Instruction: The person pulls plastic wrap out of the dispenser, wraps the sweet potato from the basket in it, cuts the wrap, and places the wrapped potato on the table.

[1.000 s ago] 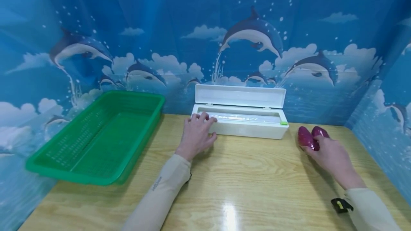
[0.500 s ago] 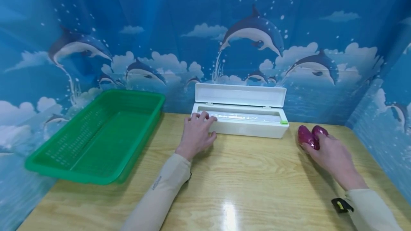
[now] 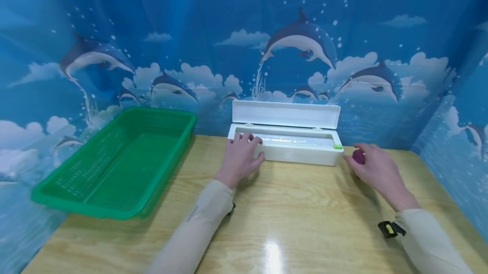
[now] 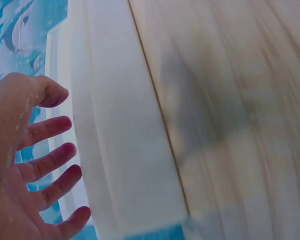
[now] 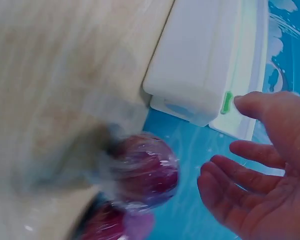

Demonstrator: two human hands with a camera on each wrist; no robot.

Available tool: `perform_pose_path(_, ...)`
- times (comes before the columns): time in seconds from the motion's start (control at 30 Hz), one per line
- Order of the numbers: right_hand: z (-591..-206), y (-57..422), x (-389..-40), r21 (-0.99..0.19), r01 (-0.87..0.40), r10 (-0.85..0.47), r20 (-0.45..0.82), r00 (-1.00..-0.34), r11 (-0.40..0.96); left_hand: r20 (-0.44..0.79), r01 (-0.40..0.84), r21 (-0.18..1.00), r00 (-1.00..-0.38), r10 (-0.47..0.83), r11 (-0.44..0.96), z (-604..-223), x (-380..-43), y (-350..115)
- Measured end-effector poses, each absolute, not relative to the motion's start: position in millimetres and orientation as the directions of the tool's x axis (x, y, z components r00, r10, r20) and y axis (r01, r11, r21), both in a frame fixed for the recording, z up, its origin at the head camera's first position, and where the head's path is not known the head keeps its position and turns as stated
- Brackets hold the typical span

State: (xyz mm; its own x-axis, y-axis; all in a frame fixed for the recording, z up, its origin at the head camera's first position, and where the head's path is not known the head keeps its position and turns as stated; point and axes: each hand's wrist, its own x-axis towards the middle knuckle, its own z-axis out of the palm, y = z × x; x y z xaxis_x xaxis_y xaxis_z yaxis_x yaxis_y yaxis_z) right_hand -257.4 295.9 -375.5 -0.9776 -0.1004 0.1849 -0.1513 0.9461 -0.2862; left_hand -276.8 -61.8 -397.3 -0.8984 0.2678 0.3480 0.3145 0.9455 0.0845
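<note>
A white cling film dispenser [image 3: 301, 156] stands at the back of the table, its lid [image 3: 286, 113] raised, with a clear roll [image 3: 297, 140] inside and a green slider [image 3: 337, 146] at the right end. My left hand [image 3: 242, 157] reaches to its left front edge, fingers spread and loosely bent. Right of the dispenser, my right hand [image 3: 381, 174] hovers around a purple film-wrapped oval [image 3: 359, 156]. The right wrist view shows these fingers apart from it, with a second wrapped purple oval [image 5: 102, 227] beside it, partly cut off.
A green plastic basket [image 3: 141, 197] with slotted sides sits on the left of the wooden table [image 3: 297, 210]. Blue dolphin-print sheeting [image 3: 213, 32] covers the back and both sides, close behind the dispenser.
My right hand has let go of the purple ovals and shifted left and up, now hiding most of them in the head view. My left hand has moved slightly right along the dispenser.
</note>
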Motion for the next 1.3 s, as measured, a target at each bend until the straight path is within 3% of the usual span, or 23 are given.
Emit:
perform_pose_path(0.17, -376, 298, -260, -0.215, -0.164, -0.142, 0.115, -0.983, 0.963, 0.373, 0.371, 0.114, -0.876, 0.307, 0.922, -400, -279, -45)
perform_pose_path(0.33, -376, 306, -259, -0.200, -0.169, -0.140, 0.152, -0.978, 0.965, 0.403, 0.396, 0.129, -0.859, 0.316, 0.909, -401, -281, -34)
perform_pose_path(0.53, -371, 297, -271, -0.325, -0.191, -0.150, 0.145, -0.978, 0.926, 0.417, 0.473, 0.204, -0.834, 0.361, 0.857, -394, -286, -14)
perform_pose_path(0.83, -379, 306, -309, -0.475, -0.233, -0.275, -0.020, -0.961, 0.849, 0.392, 0.597, 0.335, -0.792, 0.469, 0.729, -389, -306, 28)
perform_pose_path(1.3, -390, 308, -323, -0.574, -0.197, -0.286, -0.067, -0.956, 0.795, 0.302, 0.574, 0.380, -0.818, 0.490, 0.725, -393, -326, 95)
